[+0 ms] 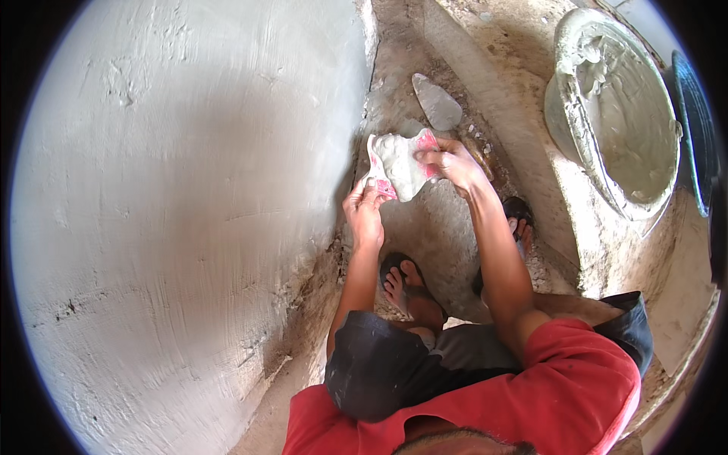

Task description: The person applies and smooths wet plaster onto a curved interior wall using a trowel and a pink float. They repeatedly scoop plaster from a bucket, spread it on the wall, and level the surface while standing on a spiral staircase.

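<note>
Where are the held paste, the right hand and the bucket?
Held paste [397,163], head view: middle of the lump.
Right hand [455,164], head view: back of the hand.
Bucket [589,147], head view: left side of rim.

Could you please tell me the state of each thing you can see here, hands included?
Left hand: gripping the lower left of the red-and-white piece.
Right hand: gripping its right side.
Red-and-white piece: wavy-edged, pale paste across its middle.
Large bucket: open-topped, rim and inside smeared.
Wall: streaked, mostly smooth, rough in patches.
Pale pointed piece: lying on the floor.
Blue container: partly hidden by the bucket.
</note>
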`<action>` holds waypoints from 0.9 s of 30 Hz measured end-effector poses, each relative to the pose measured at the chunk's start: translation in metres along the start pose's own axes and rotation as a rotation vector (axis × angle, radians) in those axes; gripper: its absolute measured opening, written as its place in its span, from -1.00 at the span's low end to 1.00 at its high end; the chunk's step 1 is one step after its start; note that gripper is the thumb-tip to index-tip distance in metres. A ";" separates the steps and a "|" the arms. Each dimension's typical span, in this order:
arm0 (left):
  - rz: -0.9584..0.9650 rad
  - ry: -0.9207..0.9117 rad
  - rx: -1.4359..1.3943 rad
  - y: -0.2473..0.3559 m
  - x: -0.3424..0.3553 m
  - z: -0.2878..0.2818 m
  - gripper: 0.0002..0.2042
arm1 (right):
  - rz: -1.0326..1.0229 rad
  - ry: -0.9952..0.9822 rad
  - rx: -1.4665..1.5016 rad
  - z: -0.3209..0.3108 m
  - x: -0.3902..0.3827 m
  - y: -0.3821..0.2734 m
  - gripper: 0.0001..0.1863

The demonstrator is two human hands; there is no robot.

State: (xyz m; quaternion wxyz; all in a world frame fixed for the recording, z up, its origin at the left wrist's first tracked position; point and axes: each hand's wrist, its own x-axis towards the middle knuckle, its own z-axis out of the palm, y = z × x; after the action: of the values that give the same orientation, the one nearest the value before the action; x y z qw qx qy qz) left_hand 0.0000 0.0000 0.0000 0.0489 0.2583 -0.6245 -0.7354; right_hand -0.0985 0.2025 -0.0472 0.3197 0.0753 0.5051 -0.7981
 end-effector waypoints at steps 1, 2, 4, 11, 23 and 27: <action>-0.001 0.018 0.002 0.003 0.002 0.003 -0.78 | -0.018 -0.049 0.068 0.001 0.006 -0.001 -0.64; -0.004 0.039 0.003 0.005 0.003 0.005 -0.79 | 0.018 -0.048 0.108 0.001 0.008 -0.002 -0.68; -0.027 0.024 -0.077 0.012 0.012 0.008 -0.81 | -0.018 -0.063 0.239 -0.001 0.012 -0.009 -0.72; -0.088 0.079 -0.187 0.008 0.020 0.002 -0.81 | -0.128 -0.064 0.542 -0.001 0.057 -0.044 -0.70; -0.223 0.138 -0.177 -0.022 -0.020 -0.025 -0.83 | -0.307 0.558 0.062 0.021 0.230 -0.128 -0.67; -0.196 0.142 -0.231 -0.023 -0.022 -0.029 -0.83 | -0.405 0.699 -0.416 0.061 0.206 -0.214 -0.61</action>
State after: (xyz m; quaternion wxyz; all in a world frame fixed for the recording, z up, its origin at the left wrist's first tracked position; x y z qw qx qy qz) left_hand 0.0376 -0.0122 -0.0168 0.0502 0.3621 -0.5028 -0.7833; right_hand -0.3732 0.1216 0.0527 -0.0240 0.1741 0.7369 -0.6527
